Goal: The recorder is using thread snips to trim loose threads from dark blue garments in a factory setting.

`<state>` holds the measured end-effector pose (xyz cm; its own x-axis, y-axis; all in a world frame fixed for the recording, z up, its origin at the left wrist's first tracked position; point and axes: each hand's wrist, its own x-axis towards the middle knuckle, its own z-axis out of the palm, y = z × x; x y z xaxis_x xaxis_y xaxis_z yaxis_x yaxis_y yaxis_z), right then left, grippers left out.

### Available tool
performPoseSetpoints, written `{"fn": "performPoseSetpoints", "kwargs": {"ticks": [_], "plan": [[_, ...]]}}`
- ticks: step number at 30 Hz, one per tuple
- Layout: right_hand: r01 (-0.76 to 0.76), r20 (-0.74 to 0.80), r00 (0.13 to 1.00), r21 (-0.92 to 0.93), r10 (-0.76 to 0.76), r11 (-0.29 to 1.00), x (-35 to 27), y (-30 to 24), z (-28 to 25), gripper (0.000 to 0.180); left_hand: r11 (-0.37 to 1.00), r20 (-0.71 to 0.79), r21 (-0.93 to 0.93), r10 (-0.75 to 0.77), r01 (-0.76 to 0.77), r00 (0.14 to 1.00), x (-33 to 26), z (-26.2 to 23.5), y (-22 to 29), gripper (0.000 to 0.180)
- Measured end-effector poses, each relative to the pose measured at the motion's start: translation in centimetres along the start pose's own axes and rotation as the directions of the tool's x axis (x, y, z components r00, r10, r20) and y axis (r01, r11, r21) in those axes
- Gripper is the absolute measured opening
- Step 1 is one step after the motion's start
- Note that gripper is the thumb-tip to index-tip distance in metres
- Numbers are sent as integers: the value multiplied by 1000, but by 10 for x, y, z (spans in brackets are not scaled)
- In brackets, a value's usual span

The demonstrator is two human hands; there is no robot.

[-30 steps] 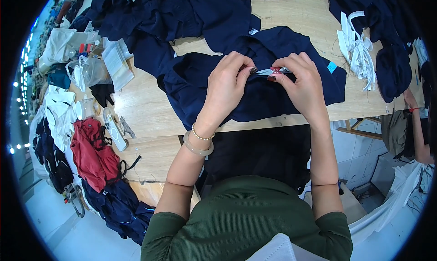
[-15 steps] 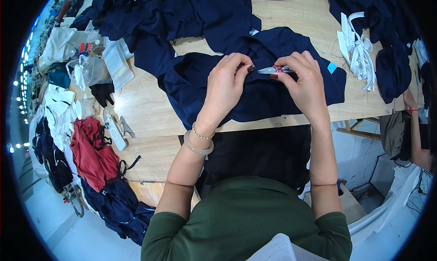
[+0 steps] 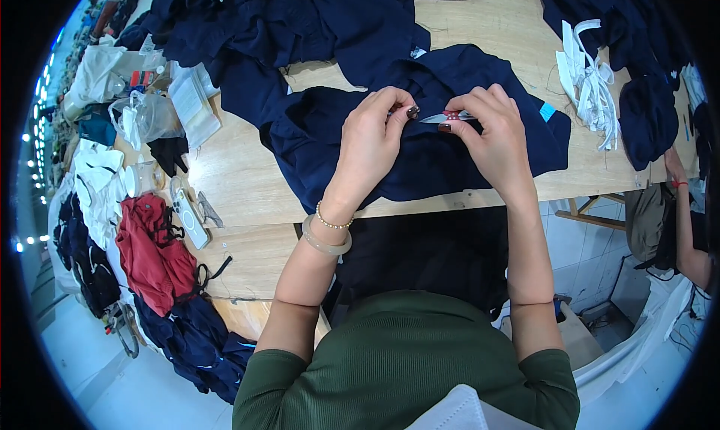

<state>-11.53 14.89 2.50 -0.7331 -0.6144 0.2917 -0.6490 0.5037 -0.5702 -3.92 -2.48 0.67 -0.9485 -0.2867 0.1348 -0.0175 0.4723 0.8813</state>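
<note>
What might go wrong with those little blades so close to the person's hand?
Two things, perhaps. The snips in the right hand point toward the nearby left fingers, so a slip might nick them. The navy garment lies just beneath, so a stray cut might damage its cloth.

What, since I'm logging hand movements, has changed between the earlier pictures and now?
The right hand and its scissors first drew slightly right, away from the left hand, then came back left toward it. At the far right, a co-worker's forearm has dipped a little. Nothing was visibly picked up or let go. The left hand, dark blue cloth and white strips stayed about where they were.
</note>
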Motion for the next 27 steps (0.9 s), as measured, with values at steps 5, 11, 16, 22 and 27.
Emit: {"fn": "performPoseSetpoints", "kwargs": {"ticks": [5, 11, 16, 22, 27], "plan": [[-40, -25, 999, 57, 41, 998, 0, 2, -2, 12, 978, -347, -206, -46, -28, 937, -1, -8, -9, 7], [-226, 5, 973, 265, 232, 938, -9, 16, -1, 15, 982, 96, 9, 189, -191, 977, -8, -29, 7, 24], [-226, 22, 973, 312, 231, 923, -6, 14, 4, 16, 947, 225, 237, 164, -218, 960, -11, -22, 5, 22], [-322, 98, 943, 498, 317, 805, -10, 29, 20, 18, 992, 286, 92, 57, -87, 957, -5, -26, 2, 13], [-315, 110, 947, 490, 301, 812, -10, 31, 20, 18, 940, 226, 260, 163, -221, 960, -8, -30, 2, 7]]}}
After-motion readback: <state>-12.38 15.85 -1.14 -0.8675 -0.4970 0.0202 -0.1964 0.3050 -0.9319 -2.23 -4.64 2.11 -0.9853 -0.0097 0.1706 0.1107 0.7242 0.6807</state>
